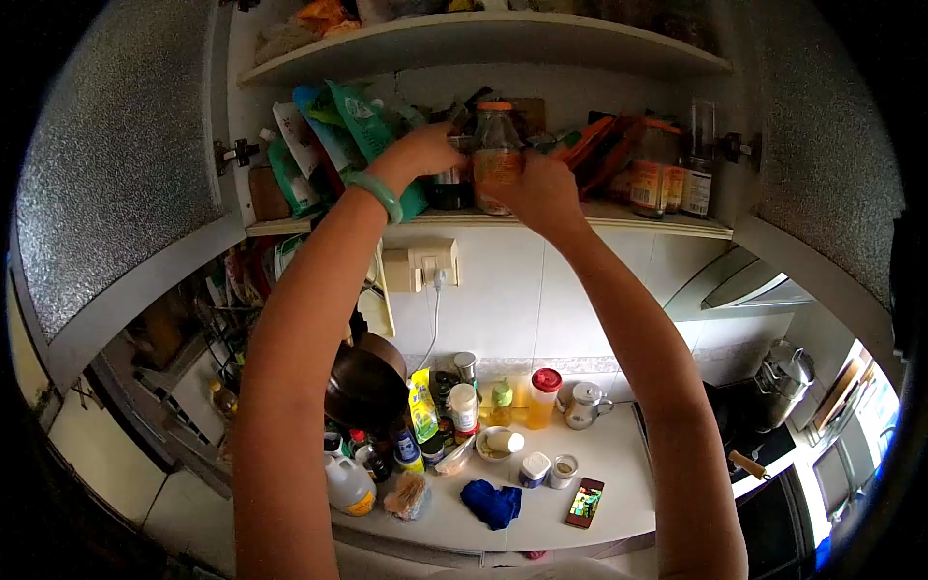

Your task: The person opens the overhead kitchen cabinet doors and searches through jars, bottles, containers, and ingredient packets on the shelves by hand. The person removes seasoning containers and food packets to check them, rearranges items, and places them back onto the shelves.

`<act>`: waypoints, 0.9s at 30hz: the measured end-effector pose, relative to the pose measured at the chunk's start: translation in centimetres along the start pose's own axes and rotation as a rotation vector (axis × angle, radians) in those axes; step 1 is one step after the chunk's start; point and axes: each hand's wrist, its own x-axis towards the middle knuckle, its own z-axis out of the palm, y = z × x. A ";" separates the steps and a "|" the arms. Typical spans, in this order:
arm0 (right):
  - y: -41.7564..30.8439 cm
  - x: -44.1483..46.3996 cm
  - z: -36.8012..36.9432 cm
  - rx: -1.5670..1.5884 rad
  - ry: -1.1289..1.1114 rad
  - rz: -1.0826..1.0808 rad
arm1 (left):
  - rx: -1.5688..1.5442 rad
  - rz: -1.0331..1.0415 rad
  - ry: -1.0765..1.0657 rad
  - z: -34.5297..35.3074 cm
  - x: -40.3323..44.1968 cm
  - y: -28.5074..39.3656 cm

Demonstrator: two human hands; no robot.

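Both my arms reach up into an open wall cabinet. My right hand [543,188] is closed around the lower right side of a glass jar [496,145] with an orange lid, which stands on the lower shelf. A green bangle [375,196] circles my left wrist. My left hand [423,155] is just left of that jar, its fingers curled above a dark jar [450,191]; what they grip is hidden. Green and white packets [360,121] lean beside my left hand. To the right of my right hand lie red-orange packets [601,145].
Labelled jars [655,174] stand at the shelf's right end. Frosted doors [121,145] hang open on both sides. Below, the counter [551,527] bears a pan [365,387], several bottles, a red-lidded jug [544,398], a metal teapot [585,406], a blue cloth [491,504] and a phone [585,503].
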 end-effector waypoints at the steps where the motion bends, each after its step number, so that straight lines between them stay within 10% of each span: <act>1: 0.1 0.0 -0.3 -0.029 0.016 -0.013 | -0.019 0.036 0.122 0.5 -0.8 -0.1; 27: 8.7 -1.6 -6.4 -0.413 0.244 -0.025 | -0.005 0.130 0.870 -5.4 -5.9 -0.2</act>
